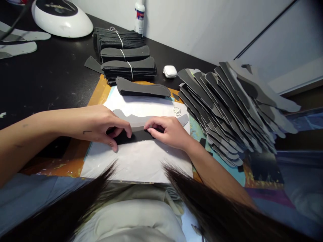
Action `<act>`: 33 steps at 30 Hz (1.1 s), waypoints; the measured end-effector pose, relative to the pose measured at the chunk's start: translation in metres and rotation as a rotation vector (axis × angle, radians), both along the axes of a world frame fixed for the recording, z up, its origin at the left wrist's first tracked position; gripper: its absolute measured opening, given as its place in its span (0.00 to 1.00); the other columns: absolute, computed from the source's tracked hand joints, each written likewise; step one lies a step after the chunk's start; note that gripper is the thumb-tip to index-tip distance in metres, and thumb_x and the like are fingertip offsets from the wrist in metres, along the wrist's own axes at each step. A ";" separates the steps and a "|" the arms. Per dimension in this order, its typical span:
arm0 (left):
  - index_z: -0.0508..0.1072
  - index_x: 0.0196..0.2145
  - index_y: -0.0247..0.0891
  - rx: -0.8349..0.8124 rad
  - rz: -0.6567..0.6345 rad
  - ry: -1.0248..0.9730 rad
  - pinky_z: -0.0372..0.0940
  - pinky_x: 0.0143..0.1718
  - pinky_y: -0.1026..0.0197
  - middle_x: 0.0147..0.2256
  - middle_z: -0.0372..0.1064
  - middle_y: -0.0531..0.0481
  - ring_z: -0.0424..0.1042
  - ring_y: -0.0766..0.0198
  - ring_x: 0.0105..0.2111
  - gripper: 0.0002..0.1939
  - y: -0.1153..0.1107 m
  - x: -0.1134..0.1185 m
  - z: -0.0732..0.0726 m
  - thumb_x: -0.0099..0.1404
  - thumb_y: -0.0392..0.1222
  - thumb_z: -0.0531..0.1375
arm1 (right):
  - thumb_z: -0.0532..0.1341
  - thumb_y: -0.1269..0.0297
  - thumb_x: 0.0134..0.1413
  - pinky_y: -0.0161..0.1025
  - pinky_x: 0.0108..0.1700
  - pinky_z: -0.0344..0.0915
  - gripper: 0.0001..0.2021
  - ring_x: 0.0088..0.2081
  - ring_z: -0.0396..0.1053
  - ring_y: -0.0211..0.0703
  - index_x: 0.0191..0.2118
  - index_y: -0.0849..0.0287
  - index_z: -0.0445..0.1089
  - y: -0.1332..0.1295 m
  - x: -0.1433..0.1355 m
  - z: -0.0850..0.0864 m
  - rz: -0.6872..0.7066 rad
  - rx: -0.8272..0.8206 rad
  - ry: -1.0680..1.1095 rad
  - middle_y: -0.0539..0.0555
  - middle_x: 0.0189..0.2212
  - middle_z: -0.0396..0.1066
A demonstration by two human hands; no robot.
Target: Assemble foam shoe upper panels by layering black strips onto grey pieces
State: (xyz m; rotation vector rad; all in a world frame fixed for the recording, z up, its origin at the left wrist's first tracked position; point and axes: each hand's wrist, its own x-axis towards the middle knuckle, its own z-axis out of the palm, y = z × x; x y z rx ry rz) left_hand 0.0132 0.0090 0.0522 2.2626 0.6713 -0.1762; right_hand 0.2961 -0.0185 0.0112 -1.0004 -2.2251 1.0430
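Note:
A curved black flat piece [137, 135] lies over a light grey shaped piece [141, 119] on a white sheet. My left hand [108, 126] is curled around the left end of the black piece, its thumb at the lower edge and its index finger bent over the top. Toward the other end, my right hand [170, 132] pinches the black piece's upper edge with thumb and index finger. Its remaining fingers are folded and partly hidden. Just behind both hands rests a small stack of dark curved pieces [142, 88].
Tied bundles of dark pieces [128, 69] stand at the back, near a white bottle [139, 18] and a small white case [170, 71]. A fanned pile of grey and black pieces [222, 104] spreads at right. White string [177, 111] lies on the sheet.

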 end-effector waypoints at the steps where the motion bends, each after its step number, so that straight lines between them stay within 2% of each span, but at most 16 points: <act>1: 0.79 0.52 0.42 -0.001 0.000 -0.002 0.53 0.30 0.71 0.30 0.71 0.57 0.63 0.72 0.24 0.14 0.000 0.000 0.000 0.69 0.38 0.68 | 0.61 0.71 0.61 0.35 0.36 0.59 0.08 0.29 0.65 0.36 0.40 0.58 0.79 0.000 0.000 0.000 0.000 -0.001 -0.003 0.49 0.29 0.74; 7: 0.78 0.57 0.47 0.008 -0.009 -0.002 0.54 0.31 0.69 0.29 0.70 0.58 0.63 0.71 0.25 0.19 0.000 -0.001 -0.001 0.69 0.38 0.68 | 0.60 0.70 0.61 0.35 0.36 0.59 0.08 0.30 0.66 0.38 0.40 0.58 0.78 -0.001 0.000 0.000 -0.007 -0.004 -0.016 0.50 0.31 0.76; 18: 0.74 0.61 0.46 -0.016 0.025 0.006 0.54 0.30 0.70 0.30 0.70 0.58 0.64 0.71 0.25 0.24 -0.001 0.000 0.002 0.69 0.39 0.68 | 0.60 0.71 0.61 0.35 0.37 0.59 0.08 0.32 0.67 0.38 0.40 0.58 0.78 -0.001 0.000 0.001 0.014 -0.005 -0.009 0.50 0.32 0.77; 24: 0.73 0.62 0.45 -0.015 0.000 -0.011 0.54 0.29 0.69 0.29 0.69 0.58 0.64 0.71 0.24 0.23 -0.001 0.001 0.004 0.71 0.44 0.68 | 0.60 0.72 0.60 0.35 0.37 0.59 0.09 0.32 0.67 0.38 0.40 0.57 0.78 -0.001 0.000 0.001 0.015 0.000 -0.028 0.50 0.33 0.77; 27: 0.73 0.61 0.44 0.012 -0.003 -0.025 0.53 0.29 0.69 0.28 0.69 0.57 0.62 0.71 0.24 0.18 -0.001 0.003 0.003 0.76 0.43 0.62 | 0.60 0.72 0.60 0.35 0.37 0.59 0.09 0.32 0.67 0.38 0.40 0.58 0.78 -0.001 0.000 0.002 0.014 0.002 -0.036 0.50 0.33 0.77; 30: 0.73 0.59 0.41 0.038 0.025 -0.033 0.53 0.28 0.68 0.29 0.72 0.54 0.62 0.69 0.24 0.15 -0.001 0.003 -0.001 0.79 0.41 0.54 | 0.60 0.73 0.60 0.35 0.37 0.59 0.09 0.31 0.67 0.38 0.40 0.58 0.78 -0.001 0.000 0.002 0.012 0.001 -0.030 0.50 0.33 0.77; 33: 0.74 0.56 0.40 0.061 0.056 -0.070 0.54 0.28 0.68 0.30 0.75 0.51 0.65 0.67 0.24 0.15 0.000 0.001 -0.010 0.78 0.44 0.55 | 0.60 0.72 0.60 0.34 0.36 0.59 0.09 0.30 0.66 0.36 0.40 0.59 0.78 -0.001 0.000 0.001 0.014 -0.022 0.000 0.49 0.31 0.76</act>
